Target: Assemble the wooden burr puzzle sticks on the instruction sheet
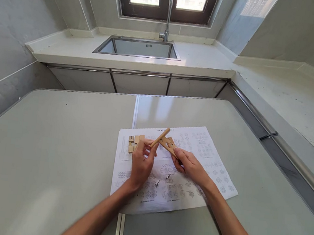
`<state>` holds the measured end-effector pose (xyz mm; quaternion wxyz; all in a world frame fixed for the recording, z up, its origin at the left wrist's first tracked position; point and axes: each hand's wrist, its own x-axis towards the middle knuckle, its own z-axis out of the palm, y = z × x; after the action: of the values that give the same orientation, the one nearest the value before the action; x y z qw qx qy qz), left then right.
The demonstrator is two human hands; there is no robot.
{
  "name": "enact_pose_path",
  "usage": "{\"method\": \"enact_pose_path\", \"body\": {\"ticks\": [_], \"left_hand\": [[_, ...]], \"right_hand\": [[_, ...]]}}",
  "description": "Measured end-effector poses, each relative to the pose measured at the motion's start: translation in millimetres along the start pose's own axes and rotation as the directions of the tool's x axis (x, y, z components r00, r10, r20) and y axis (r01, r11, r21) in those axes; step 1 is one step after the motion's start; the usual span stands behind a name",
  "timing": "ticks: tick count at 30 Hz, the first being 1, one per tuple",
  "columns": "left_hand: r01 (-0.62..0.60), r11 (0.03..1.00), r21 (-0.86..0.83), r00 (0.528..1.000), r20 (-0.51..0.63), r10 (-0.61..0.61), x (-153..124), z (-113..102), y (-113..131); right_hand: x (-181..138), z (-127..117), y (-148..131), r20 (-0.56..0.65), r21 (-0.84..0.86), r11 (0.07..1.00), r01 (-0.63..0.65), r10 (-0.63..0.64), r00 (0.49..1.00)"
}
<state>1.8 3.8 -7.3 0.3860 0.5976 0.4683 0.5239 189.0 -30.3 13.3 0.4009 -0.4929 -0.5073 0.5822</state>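
Observation:
My left hand (142,161) pinches a plain wooden stick (160,137) that slants up to the right. A notched wooden bar (168,145) is gripped in my right hand (191,166), and its far end meets the stick. Both hands hover over a printed instruction sheet (212,155) lying on the table. A small cluster of other notched wooden pieces (133,142) lies on the sheet just left of my left hand.
The sheet rests on a pale grey table (48,149) with a seam down its middle. Beyond it runs a white counter with a steel sink (138,48) and a tap (167,7) under a window. A second counter (300,101) runs along the right.

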Motion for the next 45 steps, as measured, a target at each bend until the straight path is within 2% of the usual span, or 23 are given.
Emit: {"method": "enact_pose_path", "body": {"ticks": [6, 9, 15, 21, 25, 31, 35, 40, 45], "left_hand": [[-0.035, 0.999, 0.026, 0.998, 0.046, 0.034, -3, 2, 1], [-0.047, 0.999, 0.027, 0.996, 0.076, 0.044, -5, 3, 2], [-0.064, 0.998, 0.029, 0.989, 0.132, 0.06, -4, 2, 1], [-0.085, 0.995, 0.048, 0.983, 0.166, 0.076, -6, 2, 1], [-0.11, 0.991, 0.076, 0.972, 0.216, 0.092, -8, 3, 1], [-0.143, 0.987, 0.08, 0.976, 0.177, 0.127, -8, 3, 1], [-0.155, 0.984, 0.092, 0.978, 0.156, 0.139, -10, 2, 1], [-0.199, 0.971, 0.134, 0.976, 0.117, 0.184, -13, 2, -2], [-0.226, 0.965, 0.134, 0.97, 0.119, 0.211, -12, 2, -3]], "right_hand": [[2, 8, 4, -0.089, -0.09, 0.995, 0.042, -0.05, 0.995], [4, 12, 5, -0.079, -0.099, 0.993, 0.068, -0.076, 0.994], [3, 7, 8, -0.061, -0.051, 0.998, 0.03, -0.033, 0.998], [3, 13, 7, -0.122, -0.194, 0.975, 0.112, -0.137, 0.983], [5, 16, 6, -0.096, -0.212, 0.967, 0.143, -0.167, 0.981], [4, 12, 3, -0.006, -0.138, 0.983, 0.122, -0.124, 0.992], [3, 12, 0, 0.011, -0.128, 0.986, 0.105, -0.104, 0.994], [2, 14, 1, 0.007, -0.158, 0.977, 0.14, -0.141, 0.99], [0, 12, 2, 0.065, -0.126, 0.98, 0.154, -0.146, 0.987]]}}
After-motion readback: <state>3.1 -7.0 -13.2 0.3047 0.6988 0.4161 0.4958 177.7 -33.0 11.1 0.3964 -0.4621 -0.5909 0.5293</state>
